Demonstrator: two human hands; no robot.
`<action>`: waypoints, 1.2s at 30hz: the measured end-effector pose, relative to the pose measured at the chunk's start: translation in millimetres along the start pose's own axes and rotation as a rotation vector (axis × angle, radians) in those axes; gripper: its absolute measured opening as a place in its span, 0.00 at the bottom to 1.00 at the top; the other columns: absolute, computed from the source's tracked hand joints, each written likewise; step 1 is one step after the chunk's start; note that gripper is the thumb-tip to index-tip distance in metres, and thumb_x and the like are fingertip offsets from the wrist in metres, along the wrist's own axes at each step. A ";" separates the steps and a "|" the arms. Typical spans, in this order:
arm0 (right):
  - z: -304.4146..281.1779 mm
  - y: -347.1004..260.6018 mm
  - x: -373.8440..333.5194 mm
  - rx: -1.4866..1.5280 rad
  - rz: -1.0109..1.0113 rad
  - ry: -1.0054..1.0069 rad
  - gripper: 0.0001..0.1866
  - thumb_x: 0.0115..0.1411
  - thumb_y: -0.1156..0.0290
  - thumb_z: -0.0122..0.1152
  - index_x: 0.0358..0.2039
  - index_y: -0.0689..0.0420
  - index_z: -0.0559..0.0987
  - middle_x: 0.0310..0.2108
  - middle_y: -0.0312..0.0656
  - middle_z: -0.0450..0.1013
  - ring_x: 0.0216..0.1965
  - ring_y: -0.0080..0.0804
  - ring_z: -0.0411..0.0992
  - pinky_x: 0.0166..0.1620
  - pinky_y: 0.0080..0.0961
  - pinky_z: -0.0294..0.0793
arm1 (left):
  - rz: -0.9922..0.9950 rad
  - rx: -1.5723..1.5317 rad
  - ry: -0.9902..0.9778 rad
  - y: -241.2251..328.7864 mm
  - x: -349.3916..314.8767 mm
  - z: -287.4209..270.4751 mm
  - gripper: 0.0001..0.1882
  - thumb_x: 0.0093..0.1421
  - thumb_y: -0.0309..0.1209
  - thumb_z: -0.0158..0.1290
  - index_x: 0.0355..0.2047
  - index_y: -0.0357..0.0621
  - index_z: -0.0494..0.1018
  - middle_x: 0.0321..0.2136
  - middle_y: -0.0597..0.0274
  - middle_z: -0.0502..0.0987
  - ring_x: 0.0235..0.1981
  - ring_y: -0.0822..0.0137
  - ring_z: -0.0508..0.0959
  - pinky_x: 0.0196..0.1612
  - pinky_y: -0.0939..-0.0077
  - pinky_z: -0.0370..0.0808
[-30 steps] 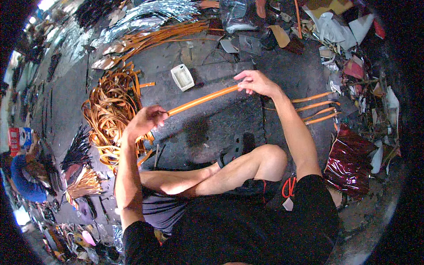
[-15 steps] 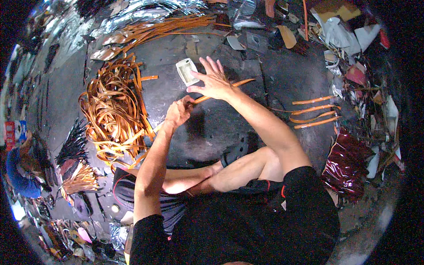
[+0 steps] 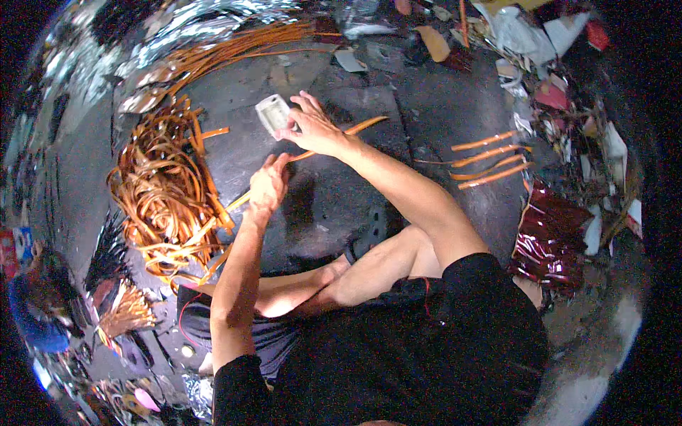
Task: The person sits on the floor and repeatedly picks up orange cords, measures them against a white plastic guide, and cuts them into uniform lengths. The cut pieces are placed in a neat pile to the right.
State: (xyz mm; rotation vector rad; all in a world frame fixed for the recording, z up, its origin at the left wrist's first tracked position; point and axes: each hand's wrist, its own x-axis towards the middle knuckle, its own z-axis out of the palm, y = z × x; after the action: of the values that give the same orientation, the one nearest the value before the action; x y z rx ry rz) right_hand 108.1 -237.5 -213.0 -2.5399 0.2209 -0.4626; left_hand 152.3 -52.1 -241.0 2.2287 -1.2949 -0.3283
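On dark floor (image 3: 462,99), orange straps (image 3: 167,199); scattered scraps (image 3: 551,94).

Could not see the middle of the orange strap (image 3: 368,125) behind the right hand (image 3: 317,133). Could not make out the exact grip of the left hand (image 3: 270,186). Could not tell touching from hovering between right hand and white box (image 3: 272,113). Found silver strips (image 3: 213,27) blurred, black shirt (image 3: 398,355) cut off by the lower edge. Noted person (image 3: 35,312) at far left, too blurred for detail.
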 end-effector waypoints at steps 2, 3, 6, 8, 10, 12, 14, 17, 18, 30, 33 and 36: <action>-17.5 19.7 -9.9 0.124 0.046 0.131 0.17 0.56 0.56 0.63 0.32 0.58 0.77 0.46 0.55 0.69 0.52 0.50 0.65 0.55 0.48 0.62 | 0.088 0.021 0.101 -7.5 -0.5 10.4 0.17 0.54 0.24 0.47 0.44 0.52 0.70 0.34 0.50 0.73 0.33 0.45 0.77 0.35 0.51 0.75; -30.0 30.5 -17.7 0.284 0.156 0.106 0.14 0.58 0.60 0.61 0.37 0.58 0.76 0.42 0.52 0.71 0.44 0.44 0.69 0.47 0.43 0.68 | 0.075 -0.005 0.085 -8.3 -3.3 9.2 0.18 0.54 0.23 0.47 0.46 0.52 0.70 0.34 0.51 0.73 0.33 0.46 0.77 0.34 0.53 0.74; -87.8 61.5 -69.4 0.814 0.604 -0.012 0.22 0.63 0.69 0.52 0.58 0.51 0.65 0.31 0.43 0.75 0.25 0.29 0.73 0.28 0.29 0.76 | 0.049 0.023 0.025 -5.9 -3.4 4.9 0.18 0.54 0.23 0.47 0.46 0.52 0.70 0.34 0.52 0.72 0.33 0.46 0.77 0.33 0.54 0.74; -123.7 66.8 -106.2 0.761 0.791 -0.133 0.32 0.67 0.65 0.46 0.67 0.42 0.47 0.34 0.44 0.74 0.28 0.26 0.73 0.31 0.24 0.77 | 0.051 0.026 0.069 -1.6 -5.0 5.1 0.19 0.53 0.22 0.48 0.45 0.52 0.70 0.34 0.53 0.72 0.33 0.46 0.77 0.34 0.55 0.75; -132.9 69.8 -127.0 0.758 0.859 -0.218 0.34 0.67 0.65 0.45 0.68 0.38 0.42 0.33 0.45 0.74 0.27 0.27 0.73 0.30 0.26 0.77 | 0.047 0.023 0.050 -3.7 -5.2 3.0 0.19 0.53 0.22 0.48 0.45 0.52 0.70 0.34 0.53 0.72 0.33 0.46 0.76 0.34 0.55 0.75; -135.7 73.5 -137.5 0.747 0.888 -0.272 0.36 0.67 0.65 0.45 0.68 0.35 0.39 0.32 0.46 0.74 0.26 0.28 0.73 0.29 0.28 0.78 | 0.062 -0.014 0.062 -1.2 -3.8 1.2 0.18 0.52 0.21 0.48 0.44 0.51 0.71 0.33 0.52 0.72 0.33 0.47 0.76 0.35 0.56 0.74; -133.5 77.6 -140.3 0.728 0.878 -0.309 0.36 0.67 0.65 0.44 0.68 0.34 0.37 0.30 0.47 0.74 0.24 0.29 0.73 0.27 0.28 0.77 | 0.043 -0.035 0.031 1.5 -4.2 -3.7 0.17 0.52 0.21 0.48 0.44 0.51 0.71 0.32 0.52 0.73 0.33 0.47 0.76 0.35 0.56 0.74; -125.1 80.5 -141.2 0.681 0.930 -0.342 0.37 0.67 0.65 0.43 0.68 0.32 0.34 0.26 0.48 0.74 0.21 0.31 0.73 0.24 0.29 0.77 | 0.090 -0.090 0.034 -1.4 -1.8 -4.5 0.17 0.53 0.20 0.48 0.43 0.49 0.73 0.31 0.51 0.74 0.31 0.48 0.77 0.33 0.59 0.74; -122.1 80.7 -139.9 0.648 0.949 -0.365 0.37 0.67 0.66 0.42 0.67 0.32 0.33 0.25 0.49 0.74 0.20 0.31 0.73 0.23 0.29 0.77 | 0.113 -0.108 0.041 -6.5 -0.9 -4.1 0.17 0.53 0.20 0.48 0.42 0.48 0.73 0.31 0.51 0.75 0.30 0.49 0.77 0.33 0.60 0.74; -46.6 -14.2 -92.5 0.301 0.785 -0.757 0.33 0.67 0.65 0.34 0.67 0.31 0.34 0.19 0.47 0.74 0.16 0.33 0.73 0.19 0.29 0.77 | -0.290 -1.026 -0.393 -95.1 -4.9 -15.4 0.08 0.57 0.29 0.51 0.34 0.38 0.75 0.20 0.63 0.76 0.23 0.73 0.74 0.27 0.75 0.70; 4.4 -39.0 -85.6 0.320 0.716 -0.785 0.34 0.66 0.66 0.35 0.68 0.33 0.36 0.19 0.46 0.73 0.15 0.33 0.73 0.19 0.29 0.77 | -0.222 -0.856 -0.389 -108.3 -14.6 -21.8 0.09 0.57 0.31 0.51 0.34 0.39 0.75 0.21 0.62 0.77 0.23 0.73 0.74 0.28 0.74 0.71; 43.0 -82.0 -75.7 0.351 0.546 -0.835 0.34 0.65 0.67 0.37 0.68 0.35 0.38 0.18 0.46 0.73 0.16 0.32 0.73 0.19 0.30 0.77 | -0.367 -0.915 -0.388 -140.6 -20.4 -6.3 0.09 0.58 0.32 0.50 0.34 0.41 0.75 0.21 0.62 0.77 0.22 0.73 0.74 0.28 0.73 0.71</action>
State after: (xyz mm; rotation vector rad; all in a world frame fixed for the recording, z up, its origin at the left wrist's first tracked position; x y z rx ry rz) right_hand 58.8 -129.1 -223.9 -1.9998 0.4394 0.6975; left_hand 247.2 23.0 -315.6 1.6029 -0.6490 -1.2542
